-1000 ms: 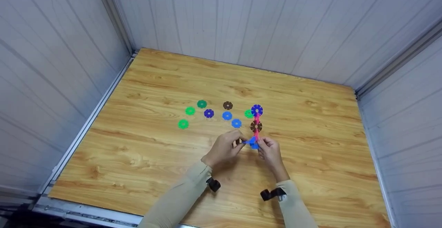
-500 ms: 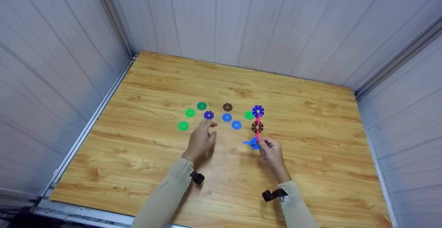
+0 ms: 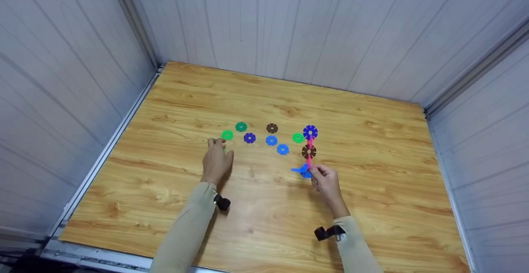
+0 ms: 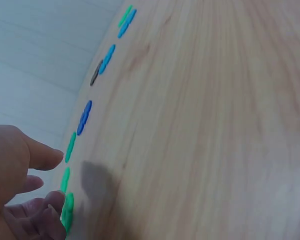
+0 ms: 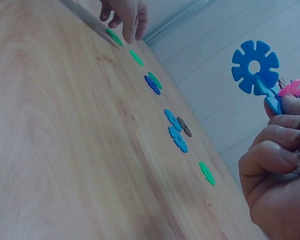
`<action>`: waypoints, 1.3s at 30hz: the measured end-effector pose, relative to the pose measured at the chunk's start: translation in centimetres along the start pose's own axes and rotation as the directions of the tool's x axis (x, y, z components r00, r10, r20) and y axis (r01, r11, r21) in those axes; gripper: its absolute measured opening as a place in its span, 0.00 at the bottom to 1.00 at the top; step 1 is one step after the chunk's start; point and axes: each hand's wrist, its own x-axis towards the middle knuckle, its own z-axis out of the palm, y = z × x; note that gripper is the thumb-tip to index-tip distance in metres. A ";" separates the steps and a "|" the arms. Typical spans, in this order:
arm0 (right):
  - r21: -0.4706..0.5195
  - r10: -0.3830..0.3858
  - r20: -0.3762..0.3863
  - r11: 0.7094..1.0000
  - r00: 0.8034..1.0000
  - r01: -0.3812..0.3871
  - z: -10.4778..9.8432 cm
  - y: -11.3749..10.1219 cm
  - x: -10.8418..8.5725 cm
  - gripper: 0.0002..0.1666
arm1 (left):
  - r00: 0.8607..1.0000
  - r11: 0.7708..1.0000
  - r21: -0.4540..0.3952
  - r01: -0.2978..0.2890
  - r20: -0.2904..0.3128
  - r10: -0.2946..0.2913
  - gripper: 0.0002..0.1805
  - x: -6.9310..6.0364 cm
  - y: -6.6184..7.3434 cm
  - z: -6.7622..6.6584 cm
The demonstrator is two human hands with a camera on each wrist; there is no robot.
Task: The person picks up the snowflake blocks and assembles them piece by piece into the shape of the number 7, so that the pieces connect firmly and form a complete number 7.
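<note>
My right hand [image 3: 326, 182] pinches the lower end of a chain of notched plastic snowflake discs, raised above the table. From the top the chain runs dark blue disc [image 3: 310, 132], pink, brown disc [image 3: 308, 152], pink, then blue disc [image 3: 305, 172]. Another blue disc [image 5: 241, 75] sticks out to the left of that end, seen face-on in the right wrist view. My left hand [image 3: 216, 162] reaches over a light green disc [image 4: 67, 212] lying at the left, mostly covered in the head view. Its thumb and fingers are apart, with nothing between them.
Loose discs lie flat on the wooden table [image 3: 256, 223]: light green [image 3: 227, 135], dark green [image 3: 241, 127], dark blue [image 3: 249, 138], brown [image 3: 272, 128], two blue ones [image 3: 282, 149], and light green [image 3: 297, 138] beside the chain. Panel walls [image 3: 272, 25] enclose the back and sides.
The left hand has let go of the blue disc on the chain and moved left to the light green disc. My right hand stays nearly still, holding the chain.
</note>
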 end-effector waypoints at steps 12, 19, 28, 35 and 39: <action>-0.005 -0.028 0.010 1.000 1.000 0.028 -0.1 -0.2 -0.2 0.17 | 0.997 0.994 0.083 0.077 -0.015 -0.076 0.30 1.0 -1.5 -0.1; -0.003 -0.043 0.021 0.999 0.999 0.043 -0.1 -0.1 -0.1 0.16 | 0.995 0.992 0.080 0.099 -0.036 -0.097 0.28 1.0 -1.6 -0.3; -0.008 -0.006 -0.013 1.000 1.000 0.006 0.2 0.0 -0.1 0.14 | 0.996 0.996 0.033 0.078 -0.043 -0.076 0.25 0.7 -1.8 -0.9; -0.013 0.020 -0.011 1.000 1.000 -0.020 0.3 0.1 -0.1 0.14 | 0.997 0.995 -0.061 0.077 -0.018 -0.078 0.21 0.1 -1.9 -1.2; 0.001 0.008 0.016 1.000 1.000 -0.008 0.3 0.3 0.0 0.15 | 0.998 0.996 -0.077 0.048 -0.038 -0.051 0.20 -0.3 -2.0 -1.2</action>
